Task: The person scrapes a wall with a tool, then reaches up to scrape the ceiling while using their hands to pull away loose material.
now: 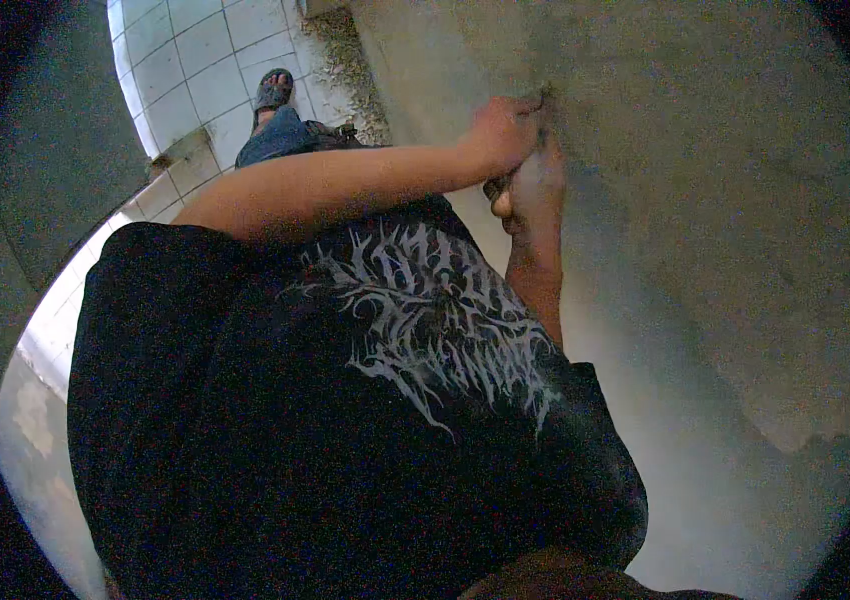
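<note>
My left hand is closed, its fingers bunched close to the wall beside a small dark spot. Just below it, almost touching, my right hand is closed too, with curled fingers. A small dark and tan shape shows by the right hand's curled side; I cannot make out whether it is fingers or the end of a held thing. Both hands are dim and grainy, and what lies between them is hidden.
White floor tiles lie to the left, with a sandalled foot on them. Loose rubble runs along the foot of the wall. A black printed shirt fills the lower middle. The wall is grey-brown with a paler area.
</note>
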The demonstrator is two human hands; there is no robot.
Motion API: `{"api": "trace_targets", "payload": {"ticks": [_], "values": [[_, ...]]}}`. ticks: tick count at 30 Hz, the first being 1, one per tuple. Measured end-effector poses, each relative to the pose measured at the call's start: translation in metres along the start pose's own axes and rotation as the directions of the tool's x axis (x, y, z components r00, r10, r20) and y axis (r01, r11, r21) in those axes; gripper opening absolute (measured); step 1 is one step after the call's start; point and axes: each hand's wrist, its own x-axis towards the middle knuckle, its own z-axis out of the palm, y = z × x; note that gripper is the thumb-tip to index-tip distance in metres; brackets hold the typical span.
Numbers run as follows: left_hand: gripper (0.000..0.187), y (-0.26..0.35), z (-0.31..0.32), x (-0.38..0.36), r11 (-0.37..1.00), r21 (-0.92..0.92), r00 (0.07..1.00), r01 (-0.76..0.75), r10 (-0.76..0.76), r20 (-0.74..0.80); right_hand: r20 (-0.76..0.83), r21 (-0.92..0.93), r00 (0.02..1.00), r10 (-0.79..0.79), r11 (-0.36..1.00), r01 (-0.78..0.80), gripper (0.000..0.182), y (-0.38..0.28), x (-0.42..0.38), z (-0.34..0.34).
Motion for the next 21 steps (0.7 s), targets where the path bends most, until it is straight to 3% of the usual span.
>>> {"api": "trace_targets", "payload": {"ticks": [2, 3, 4, 5, 6, 7, 8, 9, 11, 12, 13, 14, 15, 16, 17, 18, 19, 20, 21], "values": [[0.042, 0.004, 0.003, -0.007, 0.996, -0.091, 0.994, 0.014, -0.024, -0.103, 0.013, -0.077, 0.985, -0.173, 0.982, 0.174, 0.029, -0.004, -0.01, 0.009], [0.042, 0.002, 0.03, -0.057, 0.966, -0.188, 0.982, 0.177, -0.186, -0.033, -0.05, -0.156, 0.999, -0.006, 0.988, -0.002, 0.029, 0.028, -0.044, -0.026], [0.042, -0.008, 0.041, -0.045, 0.978, -0.158, 0.983, 0.136, -0.153, -0.097, 0.107, -0.523, 0.975, -0.194, 0.823, 0.221, 0.028, 0.059, -0.01, -0.063], [0.042, -0.006, 0.051, -0.035, 0.988, -0.136, 0.982, 0.08, -0.101, -0.158, 0.311, -0.771, 0.901, -0.302, 0.474, 0.425, 0.027, 0.036, -0.017, -0.053], [0.042, -0.003, 0.058, -0.028, 0.986, -0.158, 0.985, 0.05, -0.075, -0.156, 0.303, -0.787, 0.897, -0.322, 0.447, 0.426, 0.027, 0.01, -0.029, -0.045], [0.041, -0.008, 0.056, -0.023, 0.99, -0.138, 0.983, 0.003, -0.029, -0.182, 0.066, -0.451, 0.992, -0.104, 0.884, 0.123, 0.028, -0.013, -0.041, -0.031], [0.041, -0.011, 0.048, -0.019, 0.994, -0.105, 0.978, -0.041, 0.019, -0.208, -0.009, 0.076, 0.974, 0.226, 0.972, -0.224, 0.03, -0.036, -0.057, -0.003], [0.041, -0.011, 0.037, -0.014, 0.995, -0.083, 0.974, -0.056, 0.036, -0.223, 0.014, 0.084, 0.978, 0.209, 0.974, -0.209, 0.03, -0.03, -0.047, 0.001], [0.038, -0.01, 0.019, -0.007, 0.982, -0.19, 0.986, -0.015, -0.017, -0.164, -0.069, -0.277, 0.996, -0.063, 0.96, 0.042, 0.038, 0.003, -0.015, -0.005], [0.038, -0.01, 0.018, -0.006, 0.984, -0.177, 0.987, -0.022, -0.007, -0.161, -0.068, -0.264, 0.995, -0.07, 0.963, 0.05, 0.038, 0.027, 0.007, -0.023], [0.037, -0.009, 0.017, -0.007, 0.99, -0.135, 0.984, -0.041, 0.017, -0.176, 0.15, -0.507, 0.912, -0.383, 0.762, 0.403, 0.037, 0.051, 0.034, -0.048], [0.036, -0.006, 0.016, -0.007, 0.993, -0.103, 0.98, -0.052, 0.031, -0.194, 0.43, -0.618, 0.711, -0.557, 0.393, 0.681, 0.036, 0.06, 0.049, -0.062], [0.036, -0.002, 0.013, -0.01, 0.993, -0.103, 0.979, -0.051, 0.029, -0.202, 0.437, -0.614, 0.708, -0.555, 0.391, 0.685, 0.036, 0.039, 0.028, -0.043], [0.035, 0.003, 0.007, -0.014, 0.994, -0.1, 0.984, -0.049, 0.031, -0.177, 0.17, -0.588, 0.915, -0.366, 0.707, 0.392, 0.035, -0.001, -0.018, -0.007], [0.035, 0.006, 0.004, -0.015, 0.995, -0.093, 0.989, -0.048, 0.034, -0.147, -0.07, -0.434, 0.995, -0.07, 0.9, 0.033, 0.034, -0.021, -0.042, 0.011], [0.035, 0.003, 0.005, -0.011, 0.995, -0.087, 0.989, -0.05, 0.037, -0.141, -0.073, -0.427, 0.995, -0.072, 0.903, 0.034, 0.034, -0.001, -0.019, -0.005], [0.034, -0.001, 0.009, -0.004, 0.998, -0.05, 0.986, -0.025, 0.016, -0.169, 0.059, -0.681, 0.978, -0.201, 0.708, 0.187, 0.034, 0.036, 0.02, -0.034], [0.033, -0.002, 0.013, -0.001, 1.0, -0.02, 0.98, 0.004, -0.008, -0.199, 0.222, -0.848, 0.936, -0.273, 0.42, 0.324, 0.033, 0.054, 0.039, -0.052], [0.033, 0.003, 0.011, -0.006, 1.0, -0.024, 0.979, 0.003, -0.008, -0.202, 0.225, -0.85, 0.935, -0.274, 0.415, 0.326, 0.033, 0.038, 0.021, -0.039]]}}
